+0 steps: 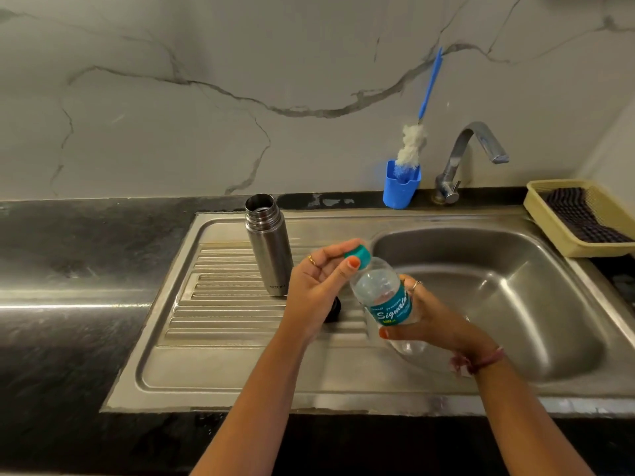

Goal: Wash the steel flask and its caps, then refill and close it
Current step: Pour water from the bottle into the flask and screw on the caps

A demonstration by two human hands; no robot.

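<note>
The cylindrical brushed-steel flask point(268, 245) stands upright and uncapped on the ribbed draining board point(220, 304) of the stainless-steel sink unit, left of the basin point(498, 286). Its threaded mouth is open.

A small dark round object point(334, 310), possibly one of the flask caps, lies on the draining board just in front of the flask, mostly hidden behind the left hand.

The right hand point(426, 314) grips a clear plastic water bottle with a teal label point(385, 297), fingers curled round its body. The bottle is tilted, neck pointing up and to the left, over the boundary between draining board and basin. The left hand point(319, 280) pinches the bottle's teal screw cap point(359, 255) between thumb and fingers. Whether the cap is seated or loose cannot be determined.

Behind the sink, a blue plastic holder point(400, 185) stands on the black stone counter point(68, 269). A bottle brush with a blue handle and white bristles point(412, 146) rests in it, leaning against the marbled wall. A chrome tap point(470, 156) is mounted to the right of the holder. A pale yellow plastic tray point(549, 221) with dark contents sits at the far right.
</note>
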